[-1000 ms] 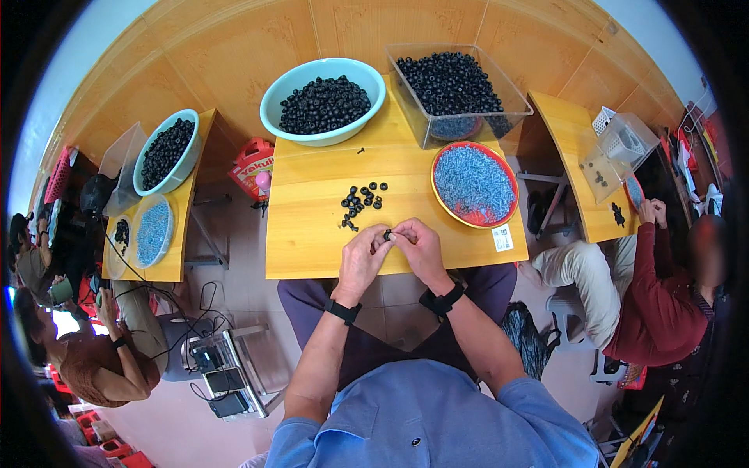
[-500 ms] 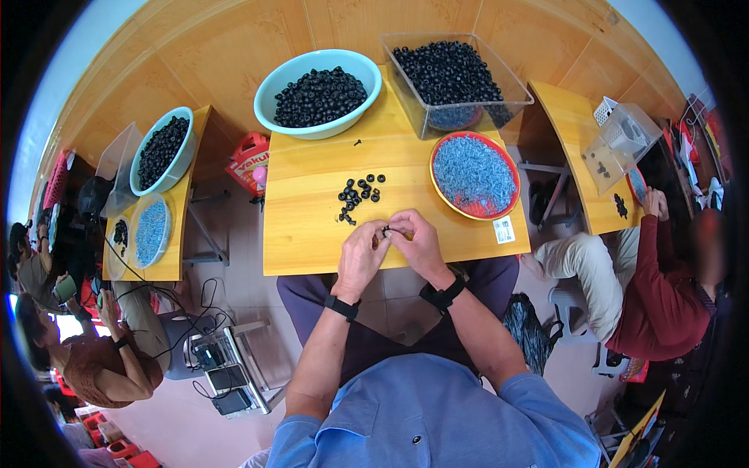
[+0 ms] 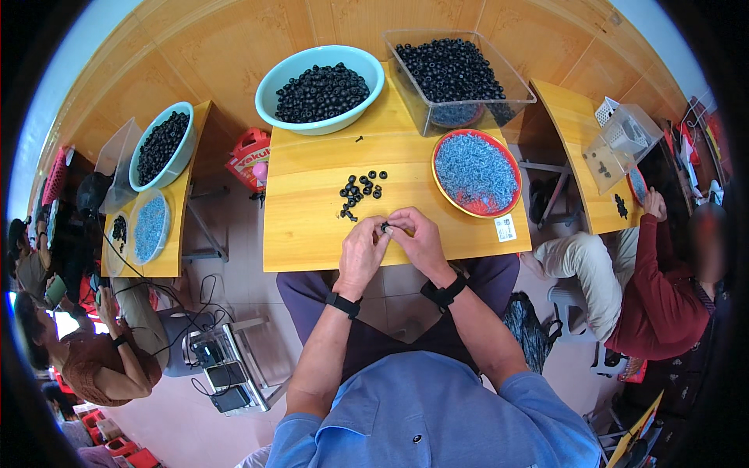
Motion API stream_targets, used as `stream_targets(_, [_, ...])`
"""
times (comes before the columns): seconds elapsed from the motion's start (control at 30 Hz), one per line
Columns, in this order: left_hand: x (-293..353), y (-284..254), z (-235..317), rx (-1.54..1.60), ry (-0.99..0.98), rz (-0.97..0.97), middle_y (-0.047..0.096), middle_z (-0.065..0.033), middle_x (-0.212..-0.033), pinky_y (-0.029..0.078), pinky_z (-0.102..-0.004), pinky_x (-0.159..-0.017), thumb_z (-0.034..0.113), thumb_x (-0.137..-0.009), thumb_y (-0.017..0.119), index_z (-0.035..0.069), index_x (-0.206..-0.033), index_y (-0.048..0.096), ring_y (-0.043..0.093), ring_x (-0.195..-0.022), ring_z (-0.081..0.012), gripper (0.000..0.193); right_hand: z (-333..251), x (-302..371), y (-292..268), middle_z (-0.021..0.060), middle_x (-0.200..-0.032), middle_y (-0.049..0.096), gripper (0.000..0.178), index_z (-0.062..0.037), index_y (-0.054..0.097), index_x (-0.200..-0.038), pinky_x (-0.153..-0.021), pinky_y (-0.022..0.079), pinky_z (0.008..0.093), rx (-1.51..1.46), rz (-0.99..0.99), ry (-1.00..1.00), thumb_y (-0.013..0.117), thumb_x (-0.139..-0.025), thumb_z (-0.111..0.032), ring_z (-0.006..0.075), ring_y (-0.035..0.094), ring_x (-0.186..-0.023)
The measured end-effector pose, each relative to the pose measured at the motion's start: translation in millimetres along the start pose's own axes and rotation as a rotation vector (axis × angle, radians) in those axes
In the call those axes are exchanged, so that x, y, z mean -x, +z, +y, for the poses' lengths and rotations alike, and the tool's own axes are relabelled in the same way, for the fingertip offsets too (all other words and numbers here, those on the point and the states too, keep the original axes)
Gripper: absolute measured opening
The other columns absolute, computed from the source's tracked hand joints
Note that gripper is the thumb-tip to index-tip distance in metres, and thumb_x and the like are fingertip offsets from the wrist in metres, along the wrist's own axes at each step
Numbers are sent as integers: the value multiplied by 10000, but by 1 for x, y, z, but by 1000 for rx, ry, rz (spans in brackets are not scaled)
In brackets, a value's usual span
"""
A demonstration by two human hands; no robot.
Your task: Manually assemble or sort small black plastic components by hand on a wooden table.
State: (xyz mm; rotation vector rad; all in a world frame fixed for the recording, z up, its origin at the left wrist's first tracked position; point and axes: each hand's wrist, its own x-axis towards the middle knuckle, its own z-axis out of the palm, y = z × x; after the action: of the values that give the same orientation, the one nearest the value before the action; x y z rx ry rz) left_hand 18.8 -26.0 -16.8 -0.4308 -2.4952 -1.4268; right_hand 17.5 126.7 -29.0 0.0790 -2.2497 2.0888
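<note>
Over the near edge of the yellow table, my left hand and my right hand meet with fingers closed. Both pinch one small black ring-like part at the fingertips; the fingers cover most of it. Just beyond my left hand lies a loose group of black rings. Nearer to that hand are several thin black pieces, too small to make out well. Right of my hands rests a red plate with a yellow rim, heaped with small blue-grey pieces.
A light blue basin and a clear plastic tub, both full of black rings, stand at the table's far side. One small dark piece lies before the basin. People sit at side tables, left and right.
The small black part between my fingertips now shows as a rounder, ring-like shape. My hands stay almost in place, fingers shifted slightly; the view has tilted a little.
</note>
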Motion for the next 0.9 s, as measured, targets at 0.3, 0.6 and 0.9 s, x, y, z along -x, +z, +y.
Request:
stream_targets(0.3, [-2, 1, -2, -8, 43, 32, 640, -113, -788, 529, -336, -631, 55, -864, 774, 17, -1089, 657, 632, -661, -228, 256, -1, 2, -1, 99, -970, 743, 166, 30, 650, -1045, -820, 551, 278, 27, 27, -44, 692, -905, -48, 149, 716, -915])
stream_targets(0.6, [-2, 0, -2, 186, -53, 26, 680, -75, -795, 513, -289, -612, 53, -905, 755, 13, -1090, 651, 624, -671, -122, 215, -4, 1, -2, 91, -933, 736, 148, 42, 684, -1045, -795, 541, 274, -48, 41, -23, 656, -942, -60, 134, 689, -869])
stream_targets(0.9, [-4, -5, 2, 138, 34, -6, 561, -84, -694, 481, -313, -578, 57, -897, 753, 39, -1089, 676, 533, -587, -164, 208, -8, -3, -11, 122, -974, 727, 173, 49, 702, -996, -826, 530, 319, 108, -82, -129, 690, -909, -99, 209, 689, -902])
